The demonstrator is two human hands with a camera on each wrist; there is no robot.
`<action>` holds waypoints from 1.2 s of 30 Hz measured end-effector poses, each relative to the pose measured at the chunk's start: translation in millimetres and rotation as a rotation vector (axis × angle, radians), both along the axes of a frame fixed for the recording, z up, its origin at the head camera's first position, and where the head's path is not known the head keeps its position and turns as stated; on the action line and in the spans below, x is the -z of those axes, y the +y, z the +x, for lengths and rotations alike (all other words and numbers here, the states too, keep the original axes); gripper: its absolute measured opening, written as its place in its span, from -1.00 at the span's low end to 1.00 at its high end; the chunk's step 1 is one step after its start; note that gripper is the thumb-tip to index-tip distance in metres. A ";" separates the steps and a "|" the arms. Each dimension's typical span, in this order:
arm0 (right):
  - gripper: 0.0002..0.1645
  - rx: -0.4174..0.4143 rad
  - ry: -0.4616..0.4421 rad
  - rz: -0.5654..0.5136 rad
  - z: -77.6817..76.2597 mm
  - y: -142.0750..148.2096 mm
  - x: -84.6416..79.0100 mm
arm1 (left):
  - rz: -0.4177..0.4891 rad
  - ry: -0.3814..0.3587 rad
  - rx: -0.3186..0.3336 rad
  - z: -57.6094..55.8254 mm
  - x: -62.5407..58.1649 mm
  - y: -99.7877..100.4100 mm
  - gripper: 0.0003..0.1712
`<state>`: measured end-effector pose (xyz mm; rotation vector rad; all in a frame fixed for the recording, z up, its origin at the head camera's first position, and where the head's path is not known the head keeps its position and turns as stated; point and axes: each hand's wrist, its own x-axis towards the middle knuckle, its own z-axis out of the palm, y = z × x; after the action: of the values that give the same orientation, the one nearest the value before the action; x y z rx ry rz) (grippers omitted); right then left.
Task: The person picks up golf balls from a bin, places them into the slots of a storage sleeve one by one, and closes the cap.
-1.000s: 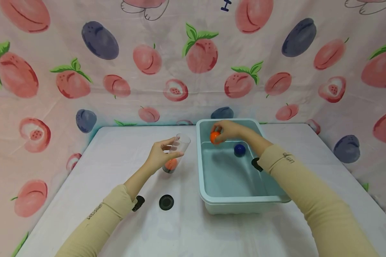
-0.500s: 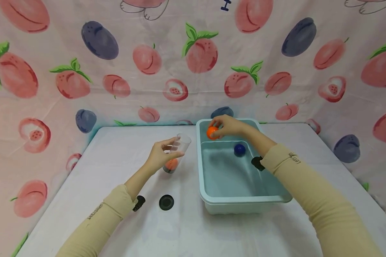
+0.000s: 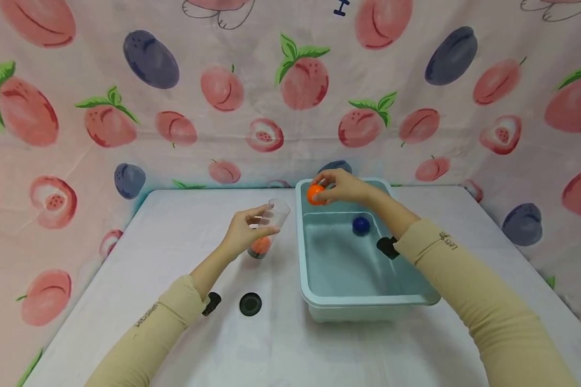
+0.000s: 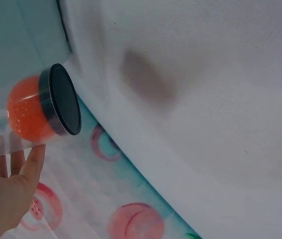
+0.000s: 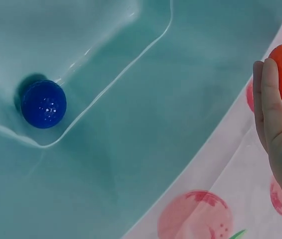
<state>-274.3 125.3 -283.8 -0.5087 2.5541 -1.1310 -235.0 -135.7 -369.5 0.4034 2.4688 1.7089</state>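
My left hand [image 3: 242,232] grips a clear plastic tube [image 3: 276,212] that leans to the right, its top uncovered. An orange ball [image 4: 27,110] sits at the bottom of the tube, against a black end cap [image 4: 65,99]. My right hand [image 3: 346,188] pinches a dimpled orange golf ball [image 3: 316,194] between thumb and fingers, over the back left part of the pale blue-green bin [image 3: 302,252]. A blue golf ball [image 5: 44,104] lies on the bin's floor near its back right corner, below my right forearm.
A round black lid [image 3: 250,304] lies flat on the white table [image 3: 281,344], left of the bin and in front of the tube. Behind the table hangs a fruit-patterned cloth [image 3: 174,161]. Black wrist cameras sit at both cuffs.
My right hand has risen and moved left with the orange golf ball, toward the bin's left rim. The left hand and tube have shifted only slightly up and right.
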 end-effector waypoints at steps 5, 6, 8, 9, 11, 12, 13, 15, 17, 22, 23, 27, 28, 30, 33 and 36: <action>-0.55 0.003 0.000 -0.037 1.7 -2.4 -2.3 | -0.003 -0.014 -0.003 -1.2 -0.3 0.6 -0.31; -0.55 0.004 -0.002 -0.047 1.9 -2.9 -2.7 | -0.003 -0.013 -0.004 -1.5 -0.4 0.7 -0.31; -0.55 0.012 -0.007 -0.064 2.4 -4.7 -3.3 | -0.004 -0.010 -0.006 -2.1 -0.5 1.1 -0.30; -0.55 0.019 -0.013 -0.071 2.6 -6.1 -3.5 | -0.004 -0.009 -0.007 -2.4 -0.6 1.4 -0.30; -0.54 0.028 -0.022 -0.077 4.0 -9.3 -4.4 | -0.007 -0.008 -0.009 -3.1 -1.2 2.0 -0.31; -0.53 0.030 -0.026 -0.080 4.5 -11.1 -4.8 | -0.008 -0.006 -0.008 -3.5 -1.5 2.4 -0.31; -0.53 0.033 -0.028 -0.081 5.5 -13.3 -5.3 | -0.010 -0.006 -0.007 -3.8 -1.8 2.7 -0.31; -0.51 0.033 -0.034 -0.084 6.9 -17.4 -5.6 | -0.012 -0.005 -0.002 -4.4 -2.2 3.4 -0.30; -0.52 0.030 -0.042 -0.100 7.9 -21.3 -5.8 | -0.010 -0.004 0.004 -4.7 -2.6 4.1 -0.30; -0.53 0.029 -0.052 -0.140 10.4 -28.8 -6.5 | -0.006 0.007 0.012 -5.1 -3.5 6.1 -0.30; -0.53 0.027 -0.048 -0.142 11.1 -30.1 -6.8 | -0.008 0.010 0.014 -5.1 -3.8 6.3 -0.30; -0.53 0.013 -0.043 -0.166 12.8 -34.1 -6.3 | -0.012 0.009 0.013 -5.4 -3.9 6.7 -0.30; -0.53 0.009 -0.043 -0.172 13.2 -35.0 -6.1 | -0.014 0.009 0.013 -5.5 -3.8 6.7 -0.31; -0.53 0.002 -0.040 -0.179 13.9 -36.7 -5.5 | -0.013 0.008 0.014 -5.4 -3.8 6.6 -0.30; -0.53 -0.006 -0.031 -0.182 14.3 -39.8 -4.5 | -0.011 0.010 0.016 -5.2 -3.8 6.4 -0.30; -0.54 -0.007 -0.021 -0.178 14.2 -41.7 -3.9 | -0.010 0.013 0.017 -5.9 -3.6 7.4 -0.30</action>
<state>-260.0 83.5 -279.9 -0.5440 2.4440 -1.3618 -240.9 -128.2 -365.8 0.4338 2.4751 1.6919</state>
